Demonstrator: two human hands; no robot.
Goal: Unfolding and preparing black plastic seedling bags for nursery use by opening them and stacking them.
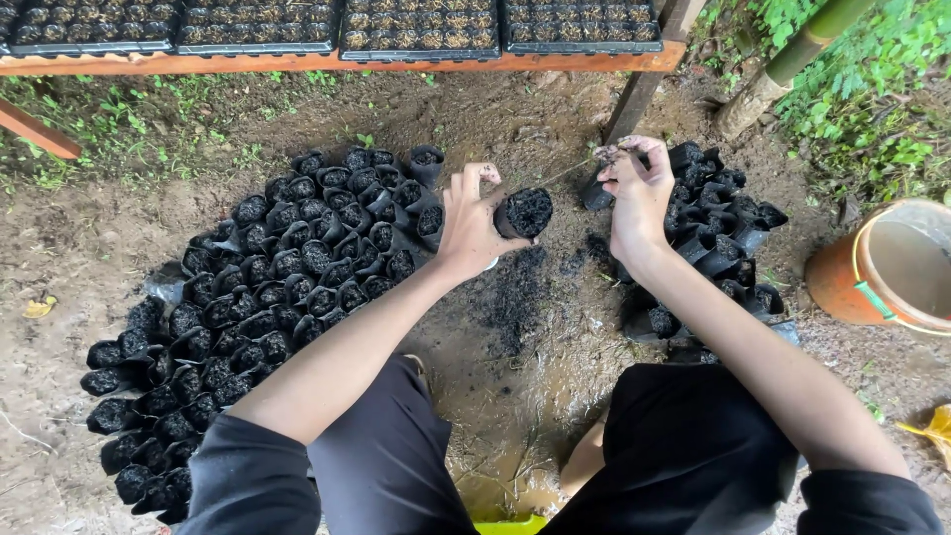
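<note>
Knees in dark trousers [684, 456] sit lowest in view, spread over wet, muddy ground [515, 396], with a small yellow-green object [510, 525] at the bottom edge between them. Left hand [471, 223] is closed around a small black plastic nursery bag filled with dark soil [525, 211], fingers [485, 176] wrapped over its side; the bag is tilted, its soil-filled mouth facing the camera, held above the ground between the two arms. Right hand [637, 193] is pinched shut on a thin seedling stem [584, 166], thumb and fingertips pressed together; the stem slants toward the held bag without visibly touching it. Loose dark soil [515, 297] is scattered on the mud below the bag. A large cluster of filled black bags [248, 297] stands left of the left arm; a smaller group of black bags [723, 228] lies just beyond the right hand. An orange bucket [842, 282] stands well to the right. Black seedling trays [416, 25] rest on an orange-painted wooden bench [297, 63] across the top.
</note>
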